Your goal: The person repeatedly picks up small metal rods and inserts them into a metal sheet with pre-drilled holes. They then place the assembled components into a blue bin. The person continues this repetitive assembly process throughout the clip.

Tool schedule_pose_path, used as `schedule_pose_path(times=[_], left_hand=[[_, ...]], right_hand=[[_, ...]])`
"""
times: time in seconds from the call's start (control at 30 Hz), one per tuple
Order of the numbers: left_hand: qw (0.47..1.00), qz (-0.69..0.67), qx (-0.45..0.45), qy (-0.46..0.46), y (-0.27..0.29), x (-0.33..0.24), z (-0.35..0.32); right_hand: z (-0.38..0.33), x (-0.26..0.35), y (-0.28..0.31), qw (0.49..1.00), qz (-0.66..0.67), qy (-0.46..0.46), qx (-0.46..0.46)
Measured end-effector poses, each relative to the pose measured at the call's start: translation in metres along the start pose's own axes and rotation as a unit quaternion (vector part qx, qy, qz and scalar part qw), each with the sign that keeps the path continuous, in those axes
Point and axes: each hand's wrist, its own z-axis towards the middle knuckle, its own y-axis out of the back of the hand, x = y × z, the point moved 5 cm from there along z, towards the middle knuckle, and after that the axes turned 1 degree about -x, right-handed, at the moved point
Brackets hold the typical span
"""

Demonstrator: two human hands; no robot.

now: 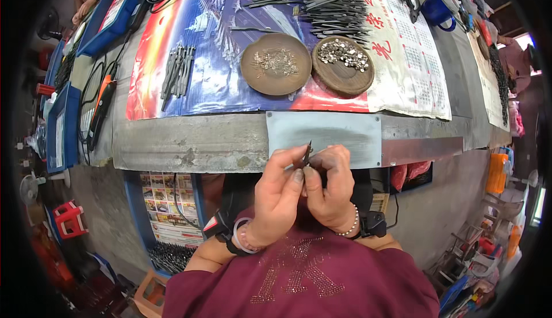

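Just in front of the bench edge, my left hand [278, 190] pinches a slim dark metal piece [309, 150], its pointed tip sticking up. My right hand [332, 187] meets it there, thumb and fingers pressed together at the piece's lower end. What else may be between the fingertips is hidden. Beyond the hands stands a round brown dish [250, 79] of thin silvery pins [276, 62]. Touching its right side, a wooden dish [345, 83] holds small shiny round metal bits [339, 53]. A large heap of slim dark metal pieces [336, 13] lies behind.
A pale plate [362, 137] is fixed at the bench edge. A smaller row of dark pieces [178, 73] lies at left on the printed sheet [215, 96]. Farther left are an orange-and-black tool [102, 108] and blue trays [63, 128]. A blue mug [440, 10] stands back right.
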Motion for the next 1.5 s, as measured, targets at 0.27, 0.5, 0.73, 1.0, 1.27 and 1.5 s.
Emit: schedule_pose_path(times=[0.27,0.5,0.73,1.0,1.27,1.5], left_hand=[[0.998,-0.041,-0.028,0.024,0.004,0.006,0.002],[0.991,-0.073,0.073,0.085,-0.005,-0.003,-0.001],[0.997,0.046,0.066,0.014,-0.002,-0.007,-0.005],[0.995,0.063,0.077,-0.027,-0.002,0.0,-0.002],[0.998,0.043,0.019,-0.031,0.003,-0.007,-0.003],[0.994,0.085,0.009,-0.066,0.013,-0.011,-0.006]], right_hand=[[0.001,-0.011,-0.006,0.98,0.122,-0.158,0.011],[0.018,-0.014,0.017,0.974,0.176,-0.123,0.064],[0.007,0.002,0.009,0.996,0.072,-0.045,0.012],[0.004,0.001,0.012,0.971,0.118,-0.2,0.057],[0.015,0.001,0.012,0.975,0.149,-0.108,0.122],[0.003,0.012,-0.01,0.999,0.022,0.004,0.036]])
